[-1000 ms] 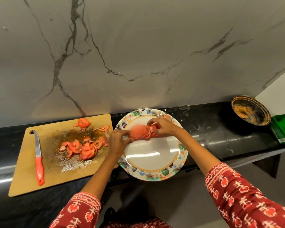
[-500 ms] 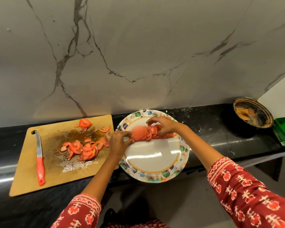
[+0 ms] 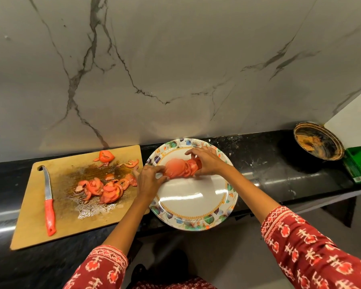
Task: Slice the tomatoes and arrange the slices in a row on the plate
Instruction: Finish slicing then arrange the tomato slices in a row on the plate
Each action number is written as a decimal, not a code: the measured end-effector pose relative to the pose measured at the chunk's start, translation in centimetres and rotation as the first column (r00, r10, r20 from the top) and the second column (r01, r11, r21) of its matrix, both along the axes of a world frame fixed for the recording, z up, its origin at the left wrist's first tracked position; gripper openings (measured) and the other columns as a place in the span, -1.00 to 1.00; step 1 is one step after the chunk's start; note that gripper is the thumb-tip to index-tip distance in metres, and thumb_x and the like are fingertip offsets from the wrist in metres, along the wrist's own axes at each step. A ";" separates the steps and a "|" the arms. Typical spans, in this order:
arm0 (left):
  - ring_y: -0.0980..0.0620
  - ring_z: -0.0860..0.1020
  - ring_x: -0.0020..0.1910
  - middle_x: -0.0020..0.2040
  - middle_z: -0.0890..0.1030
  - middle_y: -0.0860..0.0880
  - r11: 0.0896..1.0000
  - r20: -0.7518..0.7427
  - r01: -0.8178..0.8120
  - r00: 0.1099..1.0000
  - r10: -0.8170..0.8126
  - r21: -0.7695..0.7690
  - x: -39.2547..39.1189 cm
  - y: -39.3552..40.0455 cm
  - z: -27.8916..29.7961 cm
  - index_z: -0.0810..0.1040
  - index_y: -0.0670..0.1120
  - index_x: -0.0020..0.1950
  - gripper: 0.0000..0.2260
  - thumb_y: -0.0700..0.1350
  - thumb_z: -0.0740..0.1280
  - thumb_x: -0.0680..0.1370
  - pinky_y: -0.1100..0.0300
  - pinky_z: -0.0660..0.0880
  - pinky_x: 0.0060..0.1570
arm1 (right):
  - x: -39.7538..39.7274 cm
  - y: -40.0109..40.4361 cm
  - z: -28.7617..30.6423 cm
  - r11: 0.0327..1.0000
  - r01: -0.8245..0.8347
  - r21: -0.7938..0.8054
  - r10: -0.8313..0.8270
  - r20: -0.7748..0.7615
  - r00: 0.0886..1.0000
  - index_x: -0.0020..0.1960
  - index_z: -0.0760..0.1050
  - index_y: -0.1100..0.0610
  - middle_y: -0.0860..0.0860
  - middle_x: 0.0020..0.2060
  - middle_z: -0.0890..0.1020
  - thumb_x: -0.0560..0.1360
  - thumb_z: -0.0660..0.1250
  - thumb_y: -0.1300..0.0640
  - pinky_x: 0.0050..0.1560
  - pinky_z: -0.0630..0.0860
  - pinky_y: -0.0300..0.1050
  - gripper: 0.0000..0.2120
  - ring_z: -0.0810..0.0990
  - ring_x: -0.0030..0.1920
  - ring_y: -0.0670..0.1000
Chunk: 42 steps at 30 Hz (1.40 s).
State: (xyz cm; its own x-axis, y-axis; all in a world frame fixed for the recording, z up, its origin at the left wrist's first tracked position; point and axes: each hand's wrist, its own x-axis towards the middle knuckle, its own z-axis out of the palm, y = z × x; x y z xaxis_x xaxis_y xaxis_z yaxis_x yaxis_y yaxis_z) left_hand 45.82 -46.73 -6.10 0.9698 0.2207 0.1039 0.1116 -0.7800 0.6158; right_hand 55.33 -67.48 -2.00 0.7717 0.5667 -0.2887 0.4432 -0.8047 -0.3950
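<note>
Little has been changed since the earlier frames: the cluster of tomato slices (image 3: 182, 168) is still held over the far half of the plate (image 3: 193, 223), only nudged slightly, and the knife has not been moved.

Nearest, the floral-rimmed plate is seen overhanging the front edge of the black counter (image 3: 279, 176). On it, the left hand (image 3: 149, 180) is curled, its thumb and fingers pinching the left end of the cluster; the right hand (image 3: 206, 162) is curled over the right end, pinching the slices there.

The arranging step is judged to be in hand. Next, the overlapped slices would need to be fanned apart into a row, gently, since wet slices are likely to slip or tear.

Left of the plate, on the wooden cutting board (image 3: 29, 230), the red-handled knife (image 3: 48, 201) is laid down, and more cut tomato pieces (image 3: 104, 187) are left in a juicy heap, to be transferred later.
</note>
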 end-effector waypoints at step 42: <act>-0.01 0.31 0.33 0.22 0.55 0.07 0.984 -0.200 0.172 0.967 -0.159 0.048 1.3 1.6 1.1 0.22 0.04 0.46 -0.23 0.10 0.49 0.34 -0.01 -0.01 0.32 | -1.2 2.4 0.5 0.995 -0.042 0.091 0.041 0.007 0.999 0.49 0.05 -0.02 0.01 0.34 0.43 0.35 0.50 -0.04 0.45 -0.08 0.18 -0.12 0.25 0.42 0.08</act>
State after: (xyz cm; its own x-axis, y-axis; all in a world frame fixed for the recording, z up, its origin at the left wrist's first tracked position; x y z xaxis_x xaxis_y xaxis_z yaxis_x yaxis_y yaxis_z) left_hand 47.10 -45.17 -4.99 0.9952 0.0544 -0.0813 0.0900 -0.8348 0.5432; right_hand 54.14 -65.11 -1.55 0.7482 0.6220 -0.2309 0.4774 -0.7464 -0.4636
